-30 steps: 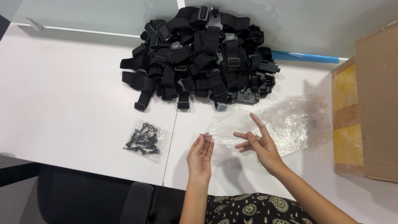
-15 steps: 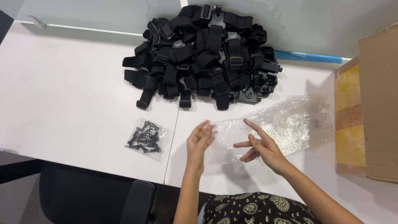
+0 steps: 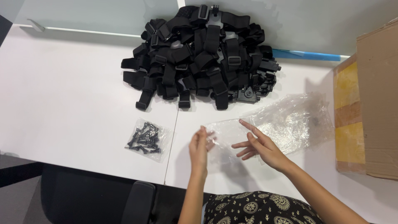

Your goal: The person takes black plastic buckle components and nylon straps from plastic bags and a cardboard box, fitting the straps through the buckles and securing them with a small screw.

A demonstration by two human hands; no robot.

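This looks like an office or packing workspace. Plain white desks point(image 3: 62, 103) butt together, a frosted glass partition point(image 3: 103, 14) stands at the far edge, and a black office chair point(image 3: 95, 195) sits near. A cardboard box point(image 3: 377, 99) stands right, with bulk black straps point(image 3: 203, 54) piled far.

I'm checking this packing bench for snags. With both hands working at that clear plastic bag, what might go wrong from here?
The clear plastic bag is thin and crinkled; the left hand and right hand might tear it or lose its edge. The pile of black straps lies just behind, so a loose strap may get dragged along. The small bag of black screws sits near the table's front edge and could be knocked off.
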